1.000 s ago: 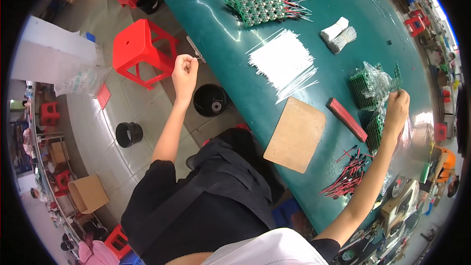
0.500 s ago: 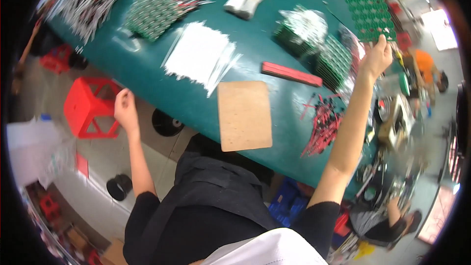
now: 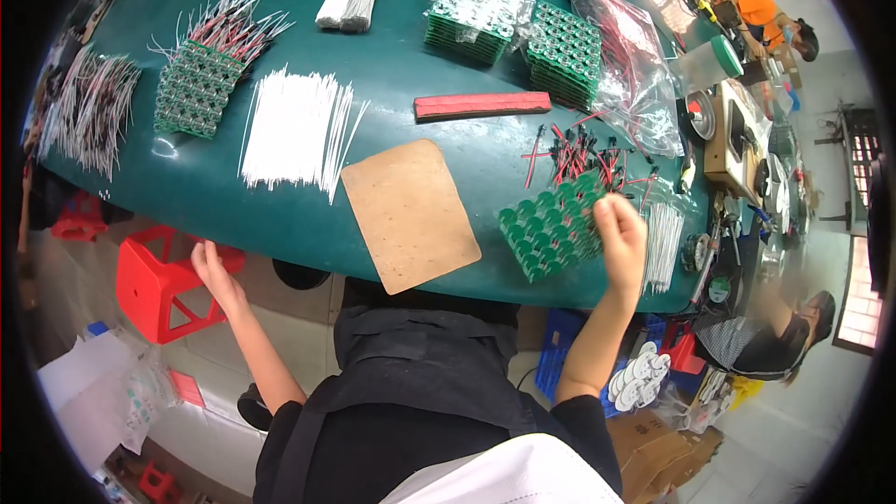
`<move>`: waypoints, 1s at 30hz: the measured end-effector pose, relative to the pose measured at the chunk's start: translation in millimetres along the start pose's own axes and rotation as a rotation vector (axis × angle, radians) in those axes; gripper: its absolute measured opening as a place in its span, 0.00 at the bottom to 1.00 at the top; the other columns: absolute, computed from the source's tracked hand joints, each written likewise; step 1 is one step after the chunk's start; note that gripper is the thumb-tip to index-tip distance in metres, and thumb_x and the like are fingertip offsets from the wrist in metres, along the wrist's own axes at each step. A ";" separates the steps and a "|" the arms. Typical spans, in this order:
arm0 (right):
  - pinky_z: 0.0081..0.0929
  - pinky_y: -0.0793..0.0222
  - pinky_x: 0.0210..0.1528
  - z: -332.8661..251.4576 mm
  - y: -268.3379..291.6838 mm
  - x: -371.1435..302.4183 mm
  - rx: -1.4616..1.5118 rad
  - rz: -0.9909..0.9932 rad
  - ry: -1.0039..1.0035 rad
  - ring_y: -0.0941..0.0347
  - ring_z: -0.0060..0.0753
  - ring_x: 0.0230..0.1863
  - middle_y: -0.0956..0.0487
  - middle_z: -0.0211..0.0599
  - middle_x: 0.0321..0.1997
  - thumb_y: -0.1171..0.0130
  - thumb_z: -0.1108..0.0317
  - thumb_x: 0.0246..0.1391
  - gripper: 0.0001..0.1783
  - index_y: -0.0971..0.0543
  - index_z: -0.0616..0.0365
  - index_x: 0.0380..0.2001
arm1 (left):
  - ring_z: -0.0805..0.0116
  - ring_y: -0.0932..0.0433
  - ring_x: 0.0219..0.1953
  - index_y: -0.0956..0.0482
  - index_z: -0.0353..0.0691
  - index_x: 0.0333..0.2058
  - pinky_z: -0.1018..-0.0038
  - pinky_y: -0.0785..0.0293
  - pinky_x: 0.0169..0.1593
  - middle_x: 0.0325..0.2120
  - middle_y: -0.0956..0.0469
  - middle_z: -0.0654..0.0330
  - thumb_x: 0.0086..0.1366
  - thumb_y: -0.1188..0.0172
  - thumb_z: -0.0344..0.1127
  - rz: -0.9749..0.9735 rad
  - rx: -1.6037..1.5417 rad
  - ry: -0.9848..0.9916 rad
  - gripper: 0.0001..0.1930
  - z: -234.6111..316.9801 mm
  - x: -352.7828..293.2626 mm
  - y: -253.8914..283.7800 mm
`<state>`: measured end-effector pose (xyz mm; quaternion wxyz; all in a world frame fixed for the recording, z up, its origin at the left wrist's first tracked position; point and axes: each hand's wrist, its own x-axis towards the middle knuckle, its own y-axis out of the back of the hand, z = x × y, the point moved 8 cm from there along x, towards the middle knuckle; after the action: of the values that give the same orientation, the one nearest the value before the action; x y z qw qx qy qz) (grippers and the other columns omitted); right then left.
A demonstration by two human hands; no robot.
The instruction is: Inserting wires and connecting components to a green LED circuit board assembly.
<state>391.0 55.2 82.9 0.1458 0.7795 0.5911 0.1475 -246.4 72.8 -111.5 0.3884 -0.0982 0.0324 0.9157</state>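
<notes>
The right hand point(image 3: 623, 235) grasps a green round-celled plastic panel point(image 3: 551, 229) beside the brown board point(image 3: 409, 215); the left hand point(image 3: 213, 266) hangs released below the table point(image 3: 280, 215), no wires fitted yet.

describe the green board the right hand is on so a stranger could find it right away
On the dark green table, look at the near edge, just right of the bare brown board. The green panel under the right hand lies alone and unbagged, unlike the bagged green stacks farther back.

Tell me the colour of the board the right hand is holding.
Green: the circuit board in the right hand shows clearly in the head view.
</notes>
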 end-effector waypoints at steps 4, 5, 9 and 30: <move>0.18 0.36 0.28 25.4 -28.4 -25.6 -0.065 -0.171 -0.177 0.34 0.14 0.25 0.24 0.27 0.23 0.43 0.66 0.63 0.12 0.22 0.66 0.30 | 0.65 0.29 0.46 0.29 0.32 0.44 0.62 0.30 0.54 0.47 0.32 0.54 0.62 0.39 0.27 0.095 0.271 -0.765 0.13 112.9 -89.9 -47.0; 0.19 0.36 0.28 29.7 -33.1 -27.2 -0.079 -0.183 -0.178 0.34 0.14 0.24 0.25 0.28 0.22 0.42 0.66 0.62 0.12 0.22 0.66 0.30 | 0.64 0.29 0.46 0.29 0.32 0.44 0.61 0.30 0.54 0.48 0.33 0.54 0.60 0.37 0.27 -0.165 0.151 -0.917 0.15 137.3 -124.7 -81.3; 0.25 0.33 0.29 38.8 -51.0 -12.0 -0.210 -0.227 -0.194 0.29 0.24 0.23 0.23 0.38 0.22 0.42 0.63 0.61 0.13 0.21 0.65 0.31 | 0.45 0.34 0.62 0.26 0.46 0.56 0.53 0.39 0.63 0.62 0.34 0.51 0.50 0.29 0.49 -1.247 0.708 -1.137 0.34 124.3 -249.2 -216.1; 0.40 0.27 0.35 -7.6 -109.7 20.7 -0.454 -0.266 0.281 0.24 0.49 0.31 0.23 0.41 0.28 0.41 0.61 0.58 0.11 0.20 0.54 0.40 | 0.71 0.21 0.28 0.16 0.42 0.45 0.79 0.26 0.30 0.40 0.16 0.64 0.55 0.31 0.32 -0.507 0.660 -2.055 0.17 245.5 -155.3 -296.6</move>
<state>296.9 104.0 46.9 0.2510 0.6145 0.6545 0.3620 34.0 203.1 165.6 0.4136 0.8127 -0.0837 0.4018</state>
